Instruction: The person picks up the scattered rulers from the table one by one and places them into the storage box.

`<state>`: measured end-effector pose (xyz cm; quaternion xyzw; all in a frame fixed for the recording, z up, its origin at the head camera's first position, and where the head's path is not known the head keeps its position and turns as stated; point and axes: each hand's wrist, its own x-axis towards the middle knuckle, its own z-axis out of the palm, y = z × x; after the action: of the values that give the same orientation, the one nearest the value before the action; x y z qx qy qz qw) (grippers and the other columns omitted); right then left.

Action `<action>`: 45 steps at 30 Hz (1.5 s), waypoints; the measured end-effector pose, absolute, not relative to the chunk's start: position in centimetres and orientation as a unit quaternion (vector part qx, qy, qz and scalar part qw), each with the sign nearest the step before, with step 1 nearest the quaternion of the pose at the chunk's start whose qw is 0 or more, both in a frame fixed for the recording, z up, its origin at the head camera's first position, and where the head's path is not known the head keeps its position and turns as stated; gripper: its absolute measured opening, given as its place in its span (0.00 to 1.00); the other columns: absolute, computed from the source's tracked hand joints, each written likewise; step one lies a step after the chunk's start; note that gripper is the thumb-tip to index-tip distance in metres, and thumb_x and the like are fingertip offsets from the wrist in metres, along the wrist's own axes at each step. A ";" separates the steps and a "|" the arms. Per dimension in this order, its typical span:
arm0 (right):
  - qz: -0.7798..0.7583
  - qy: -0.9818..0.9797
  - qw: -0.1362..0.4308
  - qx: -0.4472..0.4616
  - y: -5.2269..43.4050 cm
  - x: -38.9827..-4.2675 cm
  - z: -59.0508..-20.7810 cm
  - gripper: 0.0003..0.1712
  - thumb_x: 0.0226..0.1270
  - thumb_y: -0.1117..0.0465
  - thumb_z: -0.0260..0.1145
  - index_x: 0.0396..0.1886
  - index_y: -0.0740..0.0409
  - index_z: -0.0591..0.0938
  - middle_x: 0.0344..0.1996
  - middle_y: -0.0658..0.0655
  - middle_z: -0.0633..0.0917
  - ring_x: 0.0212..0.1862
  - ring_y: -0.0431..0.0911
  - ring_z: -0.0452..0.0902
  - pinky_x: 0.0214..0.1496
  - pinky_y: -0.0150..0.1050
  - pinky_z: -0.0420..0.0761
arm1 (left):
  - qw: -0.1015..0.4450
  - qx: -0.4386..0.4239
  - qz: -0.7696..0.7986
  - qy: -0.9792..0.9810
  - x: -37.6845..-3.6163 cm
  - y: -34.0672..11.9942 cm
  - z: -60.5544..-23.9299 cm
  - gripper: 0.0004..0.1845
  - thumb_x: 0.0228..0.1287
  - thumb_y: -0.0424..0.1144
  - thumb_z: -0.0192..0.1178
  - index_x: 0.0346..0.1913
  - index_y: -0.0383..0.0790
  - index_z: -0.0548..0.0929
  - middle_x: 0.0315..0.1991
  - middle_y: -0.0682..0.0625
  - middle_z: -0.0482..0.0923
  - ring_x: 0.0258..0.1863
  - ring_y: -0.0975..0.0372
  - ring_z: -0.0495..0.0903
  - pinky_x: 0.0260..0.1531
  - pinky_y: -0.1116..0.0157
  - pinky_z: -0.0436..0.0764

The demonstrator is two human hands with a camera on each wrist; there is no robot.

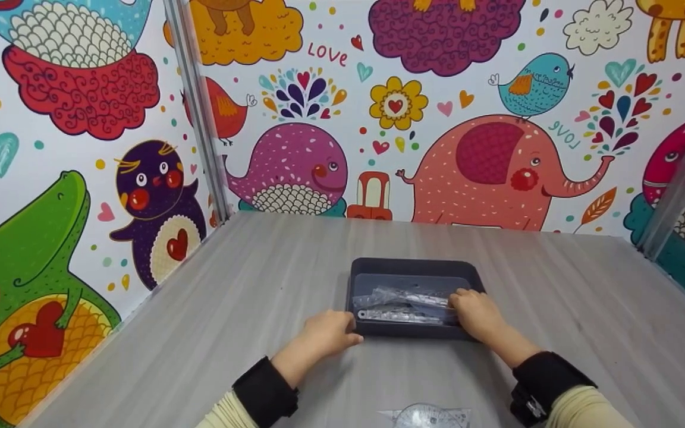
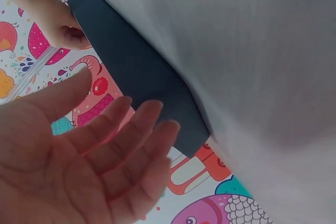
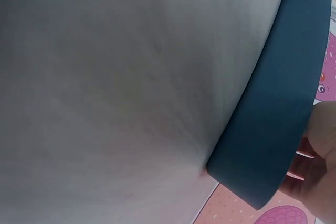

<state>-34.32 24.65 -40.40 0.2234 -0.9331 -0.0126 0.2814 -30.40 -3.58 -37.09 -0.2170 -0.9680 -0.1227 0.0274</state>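
A dark grey tray (image 1: pixel 415 268) sits mid-table, holding rulers in a clear plastic packet (image 1: pixel 399 304). My right hand (image 1: pixel 460 303) reaches over the near rim into the tray, its fingers curled on the packet's right end. The right wrist view shows only its fingertips (image 3: pixel 315 174) past the tray's outer wall (image 3: pixel 278 103). My left hand (image 1: pixel 349 334) rests at the near left corner of the tray. In the left wrist view that left hand (image 2: pixel 131 135) has its palm spread and fingers loosely straight beside the tray wall (image 2: pixel 136 72), holding nothing. The right hand (image 2: pixel 58 22) also shows there.
A clear protractor in a plastic sleeve (image 1: pixel 429 416) lies at the near table edge between my forearms. Cartoon-printed walls (image 1: pixel 330 119) close in the grey wooden table (image 1: pixel 247 285) at the back and on both sides.
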 end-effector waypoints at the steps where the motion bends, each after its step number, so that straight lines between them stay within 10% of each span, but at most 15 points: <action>1: -0.008 -0.936 0.274 0.222 24.7 -34.2 -40.3 0.05 0.42 0.74 0.58 0.17 0.61 0.77 0.15 0.54 0.74 0.19 0.49 0.71 0.20 0.42 0.70 | 0.028 -0.218 -0.123 -0.968 -30.4 -3.6 -37.1 0.15 0.46 0.50 0.57 0.30 0.41 0.77 0.27 0.51 0.76 0.28 0.59 0.74 0.24 0.62 0.70; 16: 0.137 -0.943 0.243 0.185 24.5 -31.0 -35.6 0.07 0.46 0.71 0.58 0.28 0.61 0.78 0.26 0.53 0.77 0.29 0.45 0.72 0.32 0.40 0.73 | 0.016 -0.213 -0.111 -0.971 -29.9 -3.1 -36.4 0.16 0.47 0.50 0.57 0.33 0.42 0.77 0.29 0.50 0.76 0.29 0.59 0.75 0.25 0.61 0.71; 24: 0.202 -0.964 0.132 0.107 27.5 -30.8 -36.3 0.07 0.49 0.68 0.57 0.30 0.65 0.78 0.20 0.53 0.76 0.24 0.42 0.68 0.23 0.35 0.68 | -0.005 -0.251 -0.094 -0.963 -28.7 -2.2 -36.2 0.17 0.44 0.50 0.59 0.35 0.42 0.78 0.32 0.50 0.77 0.33 0.58 0.75 0.29 0.63 0.72; 45: 0.223 -0.962 0.117 0.101 28.2 -29.1 -36.6 0.07 0.50 0.68 0.56 0.31 0.63 0.77 0.21 0.52 0.77 0.23 0.41 0.68 0.22 0.35 0.68 | -0.051 -0.420 0.047 -0.905 -25.3 3.0 -38.6 0.28 0.28 0.57 0.64 0.39 0.53 0.74 0.26 0.57 0.67 0.26 0.67 0.67 0.23 0.71 0.67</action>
<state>-29.12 28.18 -36.56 0.1008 -0.9624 0.2232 0.1172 -25.31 3.00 -38.55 -0.4199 -0.9049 0.0474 -0.0514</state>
